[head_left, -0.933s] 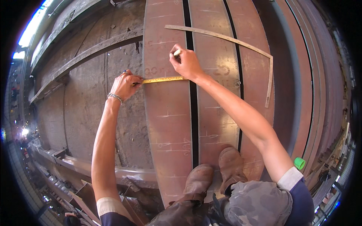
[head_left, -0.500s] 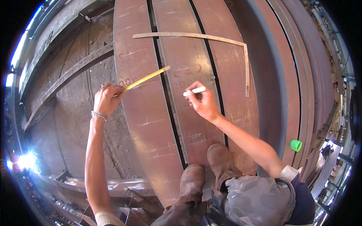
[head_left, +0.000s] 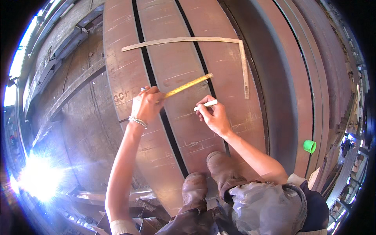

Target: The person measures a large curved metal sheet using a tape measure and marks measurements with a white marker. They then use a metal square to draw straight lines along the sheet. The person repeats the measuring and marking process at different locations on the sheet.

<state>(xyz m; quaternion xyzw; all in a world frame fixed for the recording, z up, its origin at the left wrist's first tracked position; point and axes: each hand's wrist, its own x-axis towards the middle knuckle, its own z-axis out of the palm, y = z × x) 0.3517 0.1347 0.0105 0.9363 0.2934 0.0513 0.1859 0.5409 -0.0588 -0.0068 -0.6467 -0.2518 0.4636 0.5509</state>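
Note:
My left hand point(head_left: 146, 106) is closed around one end of a yellow measuring tape strip point(head_left: 188, 85), its free end pointing right and away from me across the middle steel plate point(head_left: 172, 58). A ring and a chain bracelet are on that hand and wrist. In my right hand point(head_left: 216, 118), thumb and fingers pinch a white chalk stick point(head_left: 206, 105) above the same plate, below the tape's free end. Beyond both hands, a metal carpenter's square point(head_left: 184, 39) lies flat across the plates, its short arm running toward me on the right.
Dark gaps run lengthwise between the rust-brown plates, where my boots point(head_left: 194, 190) stand. To the right, beside a deep channel point(head_left: 274, 78), a green cup point(head_left: 309, 146) rests on a steel edge. Curved metal bars point(head_left: 76, 88) lie at left. A glaring light point(head_left: 41, 178) shines at lower left.
My left hand has moved right with the tape strip, whose free end now reaches over toward the second gap. The right hand has shifted slightly, still holding the chalk. The view has turned somewhat.

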